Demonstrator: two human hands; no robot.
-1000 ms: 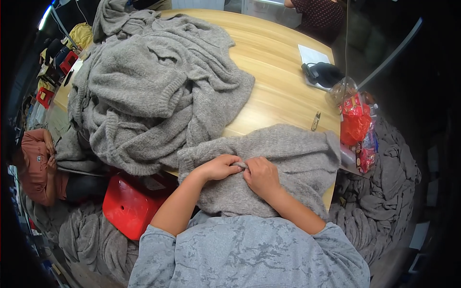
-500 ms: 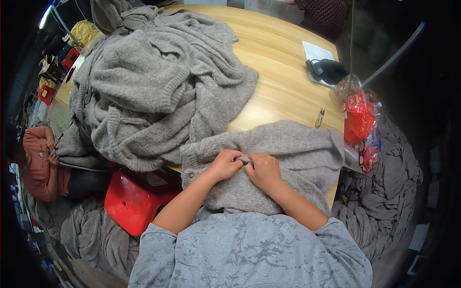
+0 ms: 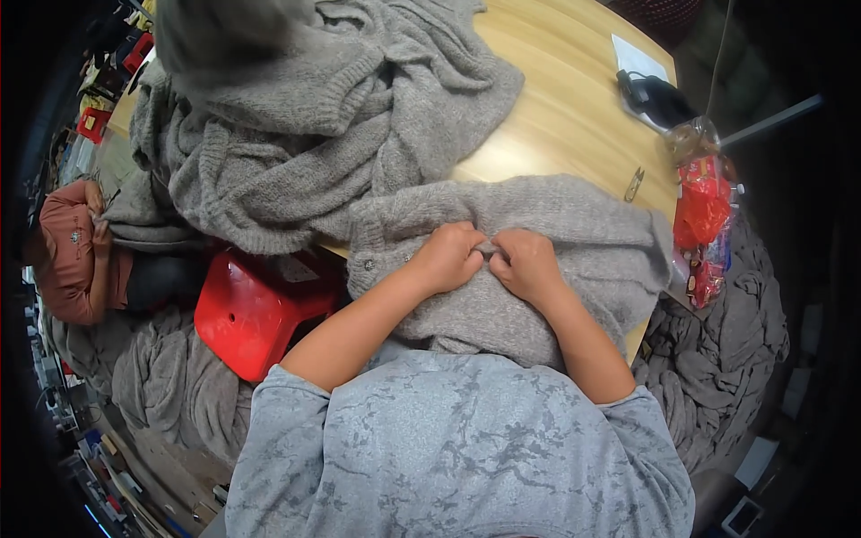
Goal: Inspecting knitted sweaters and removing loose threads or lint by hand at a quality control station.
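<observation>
A grey knitted cardigan point(image 3: 592, 229) lies spread over the near edge of the table, with a dark button point(image 3: 368, 265) showing at its left side. Both hands meet at its middle. My left hand point(image 3: 448, 258) is closed, thumb and fingers pinching a small fold of the knit. Close beside it, my right hand point(image 3: 526, 264) pinches the same fold from the other side. The fingertips nearly touch, and whatever lies between them is mostly covered. Beyond my left hand rises a big heap of grey knitwear point(image 3: 296, 179).
Small metal snips point(image 3: 634, 185) lie on the wooden table point(image 3: 556, 99). At its right edge are a black object point(image 3: 659, 100) on white paper and red packets point(image 3: 704, 215). A red stool point(image 3: 242, 314) stands left. Another person point(image 3: 76, 242) sits beyond it. Grey knitwear point(image 3: 717, 368) is piled right.
The view has shifted, so the table sits higher and further right. A blurred grey garment has come down over the heap's far side. Both hands keep pinching the fold.
</observation>
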